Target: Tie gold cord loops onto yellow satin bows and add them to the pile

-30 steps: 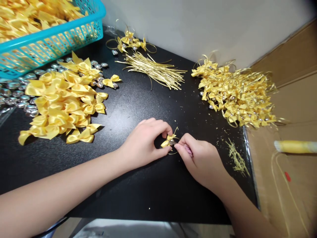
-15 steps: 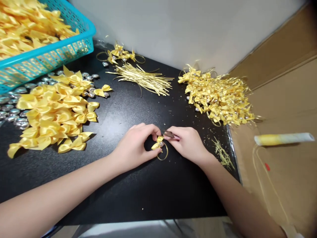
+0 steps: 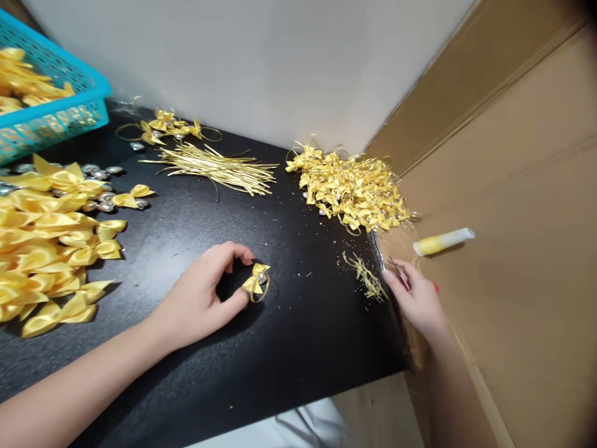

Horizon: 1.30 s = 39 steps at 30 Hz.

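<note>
My left hand (image 3: 200, 305) rests on the black table, its thumb and index finger closed lightly about a small yellow ribbon bow (image 3: 255, 275). A shiny silver bead sits at the bow's middle, and a loop of gold cord hangs from it. Off to the right, past the table's edge, my right hand (image 3: 417, 302) grips what look like small scissors (image 3: 402, 275), dark-bladed with a pinkish part; the fingers partly cover them. Just left of that hand lie short gold cord offcuts (image 3: 366, 278).
Loose yellow bows (image 3: 51, 242) pile up at left beside silver beads (image 3: 97, 171). Behind them stands a turquoise basket (image 3: 88, 87) of bows. Gold cords (image 3: 219, 168) and finished bows (image 3: 349, 190) lie farther back. A yellow-white tube (image 3: 443, 241) is on cardboard at right.
My right hand has left the bow and moved right with the scissors, beyond the table's edge. My left hand still has the bow. The view has swung to the right.
</note>
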{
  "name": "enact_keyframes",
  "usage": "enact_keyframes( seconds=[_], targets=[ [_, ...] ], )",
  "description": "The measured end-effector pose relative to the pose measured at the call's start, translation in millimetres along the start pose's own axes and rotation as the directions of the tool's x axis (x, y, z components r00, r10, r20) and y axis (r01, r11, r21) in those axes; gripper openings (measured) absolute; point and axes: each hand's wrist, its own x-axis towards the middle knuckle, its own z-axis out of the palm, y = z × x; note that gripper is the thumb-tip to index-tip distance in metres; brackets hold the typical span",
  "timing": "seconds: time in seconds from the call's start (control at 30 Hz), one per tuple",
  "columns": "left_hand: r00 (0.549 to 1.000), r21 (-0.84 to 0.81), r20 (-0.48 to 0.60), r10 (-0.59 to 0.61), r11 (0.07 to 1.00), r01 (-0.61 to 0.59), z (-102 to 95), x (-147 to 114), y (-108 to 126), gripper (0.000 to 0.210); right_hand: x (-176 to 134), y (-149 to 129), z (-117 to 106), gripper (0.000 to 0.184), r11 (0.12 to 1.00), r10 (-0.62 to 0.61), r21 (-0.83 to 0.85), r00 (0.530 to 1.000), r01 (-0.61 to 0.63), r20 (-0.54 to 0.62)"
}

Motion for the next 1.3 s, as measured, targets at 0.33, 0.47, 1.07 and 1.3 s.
enact_keyframes(
  seconds=[0.33,0.47,1.07,1.3],
  targets=[
    [0.992,0.153,0.125,0.000,0.988,-0.019,-3.5,2,3,0.036,-24,49,13,0.035,0.920,-0.054,-0.385,0.952,-0.069,-0.300],
    [0.988,0.144,0.149,-0.034,0.989,0.013,-4.3,1,4,0.029,-17,61,17,0.037,0.905,-0.262,-0.416,0.889,0.090,-0.377],
    [0.990,-0.197,0.104,-0.096,0.974,0.115,-4.8,-4,9,0.017,1,-145,105,0.012,0.547,-0.796,0.426,0.606,0.720,-0.002],
    [0.971,-0.573,0.155,-0.185,0.783,0.241,-2.7,-7,12,0.011,-7,-146,103,0.007,0.553,-0.640,0.622,0.760,0.555,-0.110]
  ],
)
